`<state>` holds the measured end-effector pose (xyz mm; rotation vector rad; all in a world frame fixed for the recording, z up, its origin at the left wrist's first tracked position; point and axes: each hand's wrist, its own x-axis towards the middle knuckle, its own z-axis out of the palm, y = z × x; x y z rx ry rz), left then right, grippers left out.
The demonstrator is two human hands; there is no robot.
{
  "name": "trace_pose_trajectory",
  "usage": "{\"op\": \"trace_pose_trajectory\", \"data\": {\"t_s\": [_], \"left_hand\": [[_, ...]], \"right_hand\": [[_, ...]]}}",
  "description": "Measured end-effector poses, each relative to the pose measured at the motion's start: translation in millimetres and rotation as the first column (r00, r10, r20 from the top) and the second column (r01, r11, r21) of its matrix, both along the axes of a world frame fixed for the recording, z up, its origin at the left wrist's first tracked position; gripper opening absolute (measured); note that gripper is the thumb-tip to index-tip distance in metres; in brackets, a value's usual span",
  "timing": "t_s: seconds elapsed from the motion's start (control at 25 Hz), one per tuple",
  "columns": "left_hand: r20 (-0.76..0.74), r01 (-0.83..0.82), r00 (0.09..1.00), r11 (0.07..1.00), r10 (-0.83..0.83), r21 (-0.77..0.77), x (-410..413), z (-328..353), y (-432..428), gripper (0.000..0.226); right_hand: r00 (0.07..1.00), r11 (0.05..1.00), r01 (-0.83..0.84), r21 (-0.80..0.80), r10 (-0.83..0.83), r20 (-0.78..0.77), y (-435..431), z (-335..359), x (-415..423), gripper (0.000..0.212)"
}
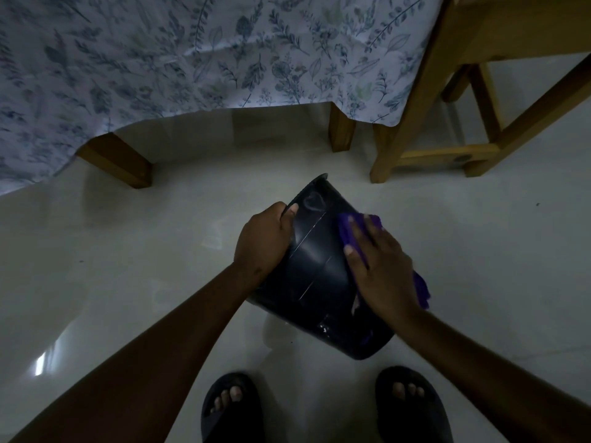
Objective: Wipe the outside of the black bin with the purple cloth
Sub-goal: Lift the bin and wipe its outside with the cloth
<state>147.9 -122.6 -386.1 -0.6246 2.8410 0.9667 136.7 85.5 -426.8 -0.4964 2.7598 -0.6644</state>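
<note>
A glossy black bin [316,266] is tipped on its side above the pale floor, its base pointing away from me and its rim towards my feet. My left hand [263,239] grips the bin's left wall near the base, thumb on top. My right hand [380,266] lies flat on the bin's right wall, pressing the purple cloth [348,233] against it. The cloth shows past my fingertips and again behind my wrist; the rest is under my palm.
A table draped in a leafy blue-and-white cloth [192,52] stands just beyond the bin, its wooden legs [118,161] on the floor. A wooden chair [447,123] is at the right. My feet in dark slippers [232,407] are right below the bin.
</note>
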Motion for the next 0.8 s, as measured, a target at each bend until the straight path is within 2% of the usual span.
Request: {"op": "trace_pose_trajectory", "data": {"t_s": [0.08, 0.16, 0.28, 0.32, 0.4, 0.44, 0.48, 0.56, 0.64, 0.72, 0.8], "left_hand": [[0.033, 0.02, 0.999, 1.0, -0.021, 0.008, -12, 4, 4, 0.039], [0.03, 0.051, 0.998, 0.997, -0.052, 0.055, -21, 12, 7, 0.035], [0.004, 0.066, 0.998, 0.969, -0.069, 0.239, -13, 19, 3, 0.026], [0.01, 0.074, 0.997, 0.969, -0.079, 0.236, -4, 17, 1, 0.028], [-0.015, 0.049, 0.999, 0.992, -0.047, 0.116, 10, 12, 2, 0.036], [-0.048, 0.009, 0.999, 0.998, -0.006, 0.065, 8, 10, 4, 0.039], [-0.071, -0.02, 0.997, 0.999, 0.023, 0.04, 3, 10, 6, 0.04], [-0.075, -0.025, 0.997, 0.998, 0.029, 0.051, -15, 13, 13, 0.039], [-0.064, -0.018, 0.998, 0.998, 0.022, 0.067, -27, 17, 15, 0.037], [-0.043, -0.003, 0.999, 0.997, 0.007, 0.076, -29, 17, 14, 0.036], [-0.023, -0.004, 1.0, 0.996, 0.006, 0.087, -26, 15, 14, 0.036]], "right_hand": [[0.963, 0.973, -0.218, 0.07, 0.226, -0.147, -1, 6, 41, 0.055], [0.937, 0.953, -0.293, 0.074, 0.302, -0.178, 6, 2, 46, 0.056], [0.962, 0.973, -0.221, 0.067, 0.228, -0.149, 12, 5, -4, 0.056], [0.982, 0.988, -0.149, 0.03, 0.151, -0.11, 10, 6, -25, 0.055], [0.999, 0.999, 0.001, -0.04, -0.002, -0.035, 4, 8, -45, 0.054], [0.999, 0.999, 0.012, -0.037, -0.014, -0.045, 1, 8, -40, 0.054], [0.995, 0.999, -0.033, -0.013, 0.031, -0.092, -1, 7, -27, 0.054], [0.954, 0.974, -0.223, 0.032, 0.225, -0.2, 0, 5, 10, 0.053], [0.91, 0.937, -0.346, 0.051, 0.349, -0.225, 7, 5, 26, 0.052], [0.926, 0.954, -0.294, 0.062, 0.3, -0.231, 3, 8, 1, 0.051], [0.975, 0.992, -0.124, 0.019, 0.125, -0.183, -11, 14, -36, 0.05]]}}
